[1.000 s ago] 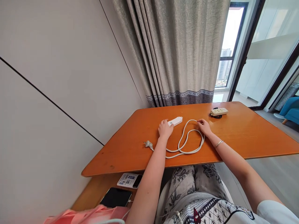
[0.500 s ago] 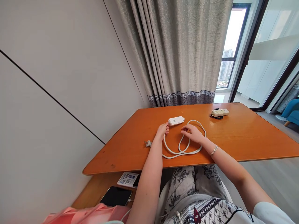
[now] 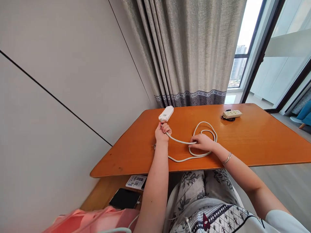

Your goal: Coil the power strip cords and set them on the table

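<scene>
A white power strip (image 3: 166,113) is tilted up at the far left of the table, its cable end down at my left hand (image 3: 163,132). The fingers of that hand are wrapped round the white cable (image 3: 179,141) just below the strip. My right hand (image 3: 201,142) pinches the same cable farther along, palm down. The stretch between the two hands is lifted off the wood. Loose loops of cable lie around and under my right hand. Behind my left forearm, the white plug (image 3: 154,147) shows only in part.
On the orange-brown table (image 3: 262,142), a cream power strip (image 3: 232,114) with a black cord lies at the far right. A black phone (image 3: 124,198), a white printed box (image 3: 136,182) and a pink bag (image 3: 97,221) are below at left. A curtain (image 3: 194,58) hangs behind.
My left hand has lifted the power strip and moved it left, turning it more upright. My right hand has closed on the cable, and the stretch between the hands is raised.
</scene>
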The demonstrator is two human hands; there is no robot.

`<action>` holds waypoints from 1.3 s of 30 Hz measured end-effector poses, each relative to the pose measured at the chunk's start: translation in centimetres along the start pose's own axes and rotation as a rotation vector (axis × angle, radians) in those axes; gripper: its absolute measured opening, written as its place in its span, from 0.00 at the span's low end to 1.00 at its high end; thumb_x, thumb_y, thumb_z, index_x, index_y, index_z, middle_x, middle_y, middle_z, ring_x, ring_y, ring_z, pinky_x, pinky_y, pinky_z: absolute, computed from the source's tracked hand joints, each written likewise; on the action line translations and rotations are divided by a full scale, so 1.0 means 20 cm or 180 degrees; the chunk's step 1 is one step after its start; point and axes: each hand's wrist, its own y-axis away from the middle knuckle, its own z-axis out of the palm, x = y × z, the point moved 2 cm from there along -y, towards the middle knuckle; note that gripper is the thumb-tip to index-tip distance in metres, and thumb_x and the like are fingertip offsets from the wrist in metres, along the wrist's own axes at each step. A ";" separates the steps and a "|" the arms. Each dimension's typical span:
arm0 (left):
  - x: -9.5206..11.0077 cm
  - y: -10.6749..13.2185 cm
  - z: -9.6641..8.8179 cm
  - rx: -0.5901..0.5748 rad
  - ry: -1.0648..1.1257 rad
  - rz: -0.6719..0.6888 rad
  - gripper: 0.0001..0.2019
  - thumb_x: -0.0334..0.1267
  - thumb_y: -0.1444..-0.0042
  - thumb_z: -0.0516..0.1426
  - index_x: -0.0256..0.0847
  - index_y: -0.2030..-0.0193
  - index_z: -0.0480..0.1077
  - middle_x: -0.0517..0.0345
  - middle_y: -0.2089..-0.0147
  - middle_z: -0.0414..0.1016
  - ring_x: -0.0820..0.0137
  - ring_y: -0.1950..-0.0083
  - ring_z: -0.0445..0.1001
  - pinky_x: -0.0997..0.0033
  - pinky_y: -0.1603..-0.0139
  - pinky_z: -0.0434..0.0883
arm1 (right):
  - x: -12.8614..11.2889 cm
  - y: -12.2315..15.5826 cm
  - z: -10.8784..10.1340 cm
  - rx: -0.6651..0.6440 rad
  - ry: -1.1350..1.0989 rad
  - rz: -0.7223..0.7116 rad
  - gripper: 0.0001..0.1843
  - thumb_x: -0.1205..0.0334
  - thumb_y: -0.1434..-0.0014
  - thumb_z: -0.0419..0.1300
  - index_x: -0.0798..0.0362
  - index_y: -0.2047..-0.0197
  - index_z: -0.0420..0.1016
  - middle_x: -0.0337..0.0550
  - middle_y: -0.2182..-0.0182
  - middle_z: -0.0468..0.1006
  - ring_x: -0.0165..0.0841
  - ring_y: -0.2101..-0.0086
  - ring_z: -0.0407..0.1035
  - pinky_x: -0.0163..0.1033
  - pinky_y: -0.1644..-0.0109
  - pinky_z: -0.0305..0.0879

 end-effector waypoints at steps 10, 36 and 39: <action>0.03 -0.01 -0.03 0.0140 -0.0270 0.0303 0.21 0.35 0.27 0.37 0.39 0.67 0.66 0.69 0.80 0.44 0.78 0.84 0.43 0.81 0.85 0.51 | 0.20 0.08 -0.28 0.0595 -0.0082 0.0843 0.27 0.35 0.46 0.59 0.54 0.74 0.73 0.36 0.79 0.67 0.28 0.75 0.57 0.35 0.71 0.49; -0.49 0.14 0.02 -0.0944 -0.3121 -0.1477 0.18 0.50 0.39 0.58 0.34 0.60 0.76 0.53 0.70 0.74 0.84 0.84 0.49 0.78 0.84 0.42 | 0.17 -0.02 -0.11 0.1870 -0.0296 0.1176 0.13 0.54 0.40 0.57 0.53 0.67 0.77 0.41 0.73 0.78 0.32 0.73 0.67 0.35 0.68 0.59; -0.52 0.11 -0.02 -0.0657 -0.3222 -0.1078 0.19 0.52 0.40 0.58 0.35 0.59 0.76 0.49 0.66 0.78 0.80 0.81 0.62 0.78 0.82 0.49 | 0.11 -0.02 -0.08 0.1577 -0.0449 0.0770 0.13 0.56 0.37 0.54 0.53 0.60 0.78 0.42 0.67 0.81 0.33 0.68 0.71 0.36 0.63 0.64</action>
